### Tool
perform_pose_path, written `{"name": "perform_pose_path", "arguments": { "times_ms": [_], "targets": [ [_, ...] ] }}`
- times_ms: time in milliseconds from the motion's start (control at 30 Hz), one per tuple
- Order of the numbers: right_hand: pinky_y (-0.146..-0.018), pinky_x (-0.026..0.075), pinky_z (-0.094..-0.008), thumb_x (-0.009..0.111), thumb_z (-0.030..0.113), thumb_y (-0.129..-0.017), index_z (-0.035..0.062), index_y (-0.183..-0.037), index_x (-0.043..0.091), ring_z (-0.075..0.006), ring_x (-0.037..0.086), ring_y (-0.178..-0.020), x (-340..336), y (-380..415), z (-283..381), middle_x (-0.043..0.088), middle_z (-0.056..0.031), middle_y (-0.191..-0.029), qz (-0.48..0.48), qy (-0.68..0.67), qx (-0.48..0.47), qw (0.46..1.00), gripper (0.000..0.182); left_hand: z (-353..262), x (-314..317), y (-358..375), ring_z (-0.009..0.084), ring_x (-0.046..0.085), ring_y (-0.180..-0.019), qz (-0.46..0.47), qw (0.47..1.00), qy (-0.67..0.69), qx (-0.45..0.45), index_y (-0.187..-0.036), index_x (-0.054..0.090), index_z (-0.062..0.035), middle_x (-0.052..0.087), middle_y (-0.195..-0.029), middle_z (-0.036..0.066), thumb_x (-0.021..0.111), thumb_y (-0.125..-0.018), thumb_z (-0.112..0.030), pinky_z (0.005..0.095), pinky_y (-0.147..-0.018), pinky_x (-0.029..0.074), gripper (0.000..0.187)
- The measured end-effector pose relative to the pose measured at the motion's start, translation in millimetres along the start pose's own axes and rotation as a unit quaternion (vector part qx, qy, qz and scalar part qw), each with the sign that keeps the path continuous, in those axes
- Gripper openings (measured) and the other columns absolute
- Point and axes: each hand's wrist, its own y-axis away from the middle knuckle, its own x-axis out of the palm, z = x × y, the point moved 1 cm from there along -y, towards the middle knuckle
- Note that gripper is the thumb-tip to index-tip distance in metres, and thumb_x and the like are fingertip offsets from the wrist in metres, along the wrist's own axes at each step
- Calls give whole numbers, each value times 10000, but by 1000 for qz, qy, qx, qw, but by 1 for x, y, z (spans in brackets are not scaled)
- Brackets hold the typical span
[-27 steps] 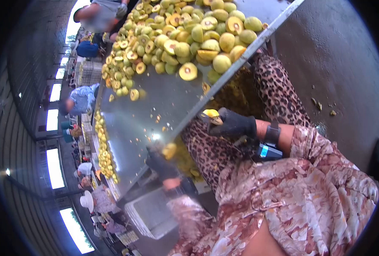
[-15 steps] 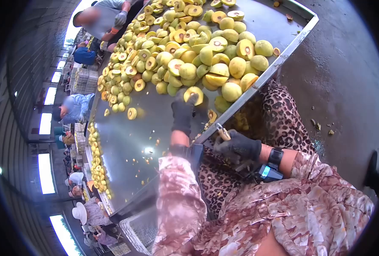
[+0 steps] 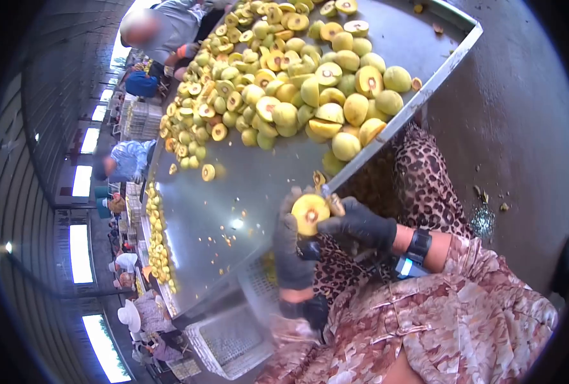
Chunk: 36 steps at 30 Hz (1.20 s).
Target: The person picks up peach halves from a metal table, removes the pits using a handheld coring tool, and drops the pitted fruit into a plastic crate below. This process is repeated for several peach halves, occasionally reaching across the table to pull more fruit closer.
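My left hand [image 3: 292,240], in a dark glove, holds a halved yellow fruit [image 3: 310,214] with its cut face and brown centre showing. Close against the fruit's right side, my gloved right hand [image 3: 360,224] is closed around a small tool with a light-coloured handle [image 3: 336,205]; its working end is hard to make out. Both hands are in front of my body, by the near corner of the metal table [image 3: 217,192]. Beyond them lies a big heap of halved yellow-green fruits [image 3: 284,114].
White plastic crates [image 3: 228,336] stand below the table's left edge. Fruit pieces [image 3: 160,240] line the table's far-left side. A co-worker in grey [image 3: 172,29] is at the top left, another in blue [image 3: 131,160] at the left. A raised metal rim [image 3: 425,93] borders the heap.
My left hand has come back from the heap's edge toward my body with the fruit half, and now meets my right hand. The view has shifted slightly, bringing more of the crates into sight.
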Motion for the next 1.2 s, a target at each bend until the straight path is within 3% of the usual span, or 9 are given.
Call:
{"name": "perform_pose_path", "arguments": {
  "times_ms": [200,233,333,367,467,567,767,967,1200],
  "targets": [
    [-768,521,-331,741,201,-911,1,-1086,731,-85,624,-839,-13,-8,-20,709,-72,-841,73,262,-142,952,266,3,-14,13,327,638,-1176,-131,968,205,-66,-1473,483,-2,623,-1324,187,439,-1105,-423,441,-1078,496,561],
    [-721,513,-383,722,224,-921,0,-1019,728,-194,677,-753,-6,-2,-18,712,-153,-809,60,289,-102,950,244,5,-20,13,312,627,-1195,-93,981,157,-59,-1475,483,2,618,-1333,181,447,-1102,-425,431,-1080,495,568],
    [-649,489,-351,738,190,-934,-20,-947,703,-79,503,-677,-5,-5,-44,665,-159,-730,20,358,-136,924,214,21,-31,14,280,605,-1230,-75,995,54,-27,-1473,487,15,603,-1358,169,460,-1098,-426,408,-1086,489,580],
    [-653,495,-358,737,192,-932,-27,-946,702,-102,514,-669,-8,-7,-46,666,-209,-762,29,370,-137,918,222,25,-33,12,271,598,-1238,-83,996,28,-8,-1471,489,19,597,-1365,166,464,-1097,-427,402,-1088,487,583],
    [-656,496,-358,724,199,-942,-21,-959,713,-115,515,-658,-9,-13,-50,673,-194,-753,26,373,-157,914,220,28,-29,12,282,624,-1175,-77,993,84,-21,-1440,511,15,608,-1330,177,477,-1102,-404,428,-1045,517,540],
    [-659,499,-468,622,319,-1000,23,-926,725,-443,670,-758,-2,-18,-56,683,-256,-825,-10,359,-132,924,322,34,-24,9,272,622,-1175,-106,993,53,17,-1444,513,7,601,-1338,168,476,-1097,-432,422,-1041,518,561],
    [-682,517,-441,565,394,-1044,36,-929,738,-419,686,-773,20,-9,-38,701,-229,-826,-100,318,-164,928,414,29,-9,6,251,624,-1149,-130,988,73,40,-1389,546,16,622,-1278,153,457,-1103,-445,399,-1028,521,550],
    [-731,532,-410,584,408,-1029,57,-1008,749,-387,717,-835,18,-10,-31,719,-214,-862,-79,294,-61,951,388,29,-2,3,240,628,-1116,-143,988,29,55,-1354,562,27,626,-1246,147,440,-1111,-430,393,-988,537,532],
    [-741,537,-407,681,251,-958,51,-1023,745,-382,722,-869,11,-1,-35,723,-214,-909,-88,358,-165,915,220,27,1,-2,247,637,-1102,-174,978,116,-11,-1294,598,21,644,-1210,138,442,-1111,-421,393,-989,533,503]
  ]
}}
